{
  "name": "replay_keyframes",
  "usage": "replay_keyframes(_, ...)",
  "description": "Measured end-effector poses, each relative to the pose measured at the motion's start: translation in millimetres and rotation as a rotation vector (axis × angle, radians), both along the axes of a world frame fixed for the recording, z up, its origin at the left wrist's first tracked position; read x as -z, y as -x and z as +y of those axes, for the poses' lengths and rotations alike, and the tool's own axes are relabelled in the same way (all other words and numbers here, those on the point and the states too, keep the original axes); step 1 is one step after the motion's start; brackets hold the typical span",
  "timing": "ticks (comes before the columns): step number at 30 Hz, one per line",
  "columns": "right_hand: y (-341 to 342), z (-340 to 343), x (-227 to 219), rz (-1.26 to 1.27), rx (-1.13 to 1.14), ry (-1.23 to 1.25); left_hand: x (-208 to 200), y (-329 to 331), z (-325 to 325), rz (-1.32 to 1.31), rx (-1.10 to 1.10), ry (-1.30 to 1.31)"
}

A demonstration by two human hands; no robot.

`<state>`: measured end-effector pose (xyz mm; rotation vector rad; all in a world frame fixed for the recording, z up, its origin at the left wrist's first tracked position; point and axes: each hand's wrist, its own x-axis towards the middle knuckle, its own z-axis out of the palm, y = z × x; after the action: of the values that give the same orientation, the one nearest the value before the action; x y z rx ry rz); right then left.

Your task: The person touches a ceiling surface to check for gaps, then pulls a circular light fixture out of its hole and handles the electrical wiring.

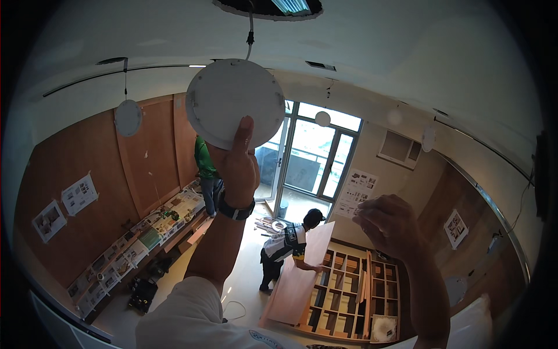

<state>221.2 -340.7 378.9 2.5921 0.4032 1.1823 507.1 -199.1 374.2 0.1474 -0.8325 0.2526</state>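
Close under the ceiling, my left hand [240,168] holds a round white ceiling light panel [232,96], its thumb pressed on the flat face and the other fingers mostly out of sight. A cable with a dark connector [250,38] runs up from the panel into a ragged round hole [267,7] in the ceiling. Raised on the right and apart from the panel, my right hand [392,227] has its fingers curled together in a pinch; whatever lies between them is too small to make out.
Other round panels hang by wires, one at left [128,118], one by the window [322,118]. Below, a person [283,247] handles a large wooden board [302,279] beside a compartmented wooden frame [343,291]. Another person in green [203,160] stands by a cluttered bench [145,238].
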Motion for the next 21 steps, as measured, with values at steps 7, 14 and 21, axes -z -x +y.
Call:
replay_keyframes(7,25,-1,19,0.034,0.042,-0.07,24,-5,-11,0.075,0.146,-0.078)
replay_keyframes(14,42,-1,25,0.026,0.104,-0.066,22,9,-12,-0.023,0.102,-0.107)
replay_keyframes(21,64,-1,30,0.038,0.167,-0.088,37,-17,-8,-0.026,0.1,-0.183)
